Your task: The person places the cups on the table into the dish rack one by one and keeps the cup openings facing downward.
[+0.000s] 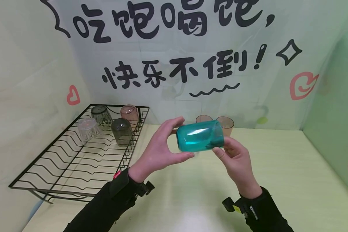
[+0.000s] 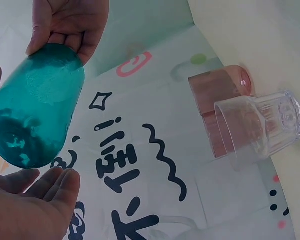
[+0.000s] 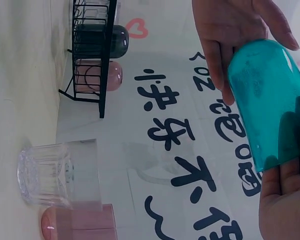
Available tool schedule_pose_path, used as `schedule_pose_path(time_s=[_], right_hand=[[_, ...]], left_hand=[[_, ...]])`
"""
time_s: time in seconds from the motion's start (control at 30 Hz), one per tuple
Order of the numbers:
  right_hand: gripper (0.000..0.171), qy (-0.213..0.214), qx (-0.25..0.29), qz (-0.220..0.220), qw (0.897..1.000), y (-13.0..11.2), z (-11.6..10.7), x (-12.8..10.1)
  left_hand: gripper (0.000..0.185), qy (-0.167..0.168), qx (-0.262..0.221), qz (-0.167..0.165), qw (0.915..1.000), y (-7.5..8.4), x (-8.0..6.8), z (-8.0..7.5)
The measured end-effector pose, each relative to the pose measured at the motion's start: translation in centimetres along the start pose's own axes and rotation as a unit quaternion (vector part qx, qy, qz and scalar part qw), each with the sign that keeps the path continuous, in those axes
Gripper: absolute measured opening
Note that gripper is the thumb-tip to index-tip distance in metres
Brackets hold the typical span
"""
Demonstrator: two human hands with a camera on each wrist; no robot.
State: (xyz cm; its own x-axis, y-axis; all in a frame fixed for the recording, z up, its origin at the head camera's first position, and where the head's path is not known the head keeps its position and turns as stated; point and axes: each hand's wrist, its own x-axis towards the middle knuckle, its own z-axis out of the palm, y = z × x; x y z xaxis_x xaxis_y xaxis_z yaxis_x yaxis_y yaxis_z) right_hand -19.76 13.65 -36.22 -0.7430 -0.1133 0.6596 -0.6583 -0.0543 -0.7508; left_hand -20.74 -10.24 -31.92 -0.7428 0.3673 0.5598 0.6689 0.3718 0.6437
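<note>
2 hands (image 1: 162,151) round teal cup (image 1: 200,136)

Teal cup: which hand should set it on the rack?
Probably left. The left hand grips the teal cup on the side nearer the wire rack; the right hand is farther away.

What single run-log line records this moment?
teal cup sideways above table | left hand grips base end | right hand holds rim end | dish rack: four inverted cups
</note>
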Motion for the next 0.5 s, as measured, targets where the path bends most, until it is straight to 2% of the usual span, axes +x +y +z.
schedule_pose_path(time_s=[0.5], right_hand=[[0.025, 0.004, 0.008, 0.012, 1.000, -0.03, 0.45, -0.14]], left_hand=[[0.085, -0.013, -0.012, -0.017, 0.9997, 0.16, -0.04, 0.23]])
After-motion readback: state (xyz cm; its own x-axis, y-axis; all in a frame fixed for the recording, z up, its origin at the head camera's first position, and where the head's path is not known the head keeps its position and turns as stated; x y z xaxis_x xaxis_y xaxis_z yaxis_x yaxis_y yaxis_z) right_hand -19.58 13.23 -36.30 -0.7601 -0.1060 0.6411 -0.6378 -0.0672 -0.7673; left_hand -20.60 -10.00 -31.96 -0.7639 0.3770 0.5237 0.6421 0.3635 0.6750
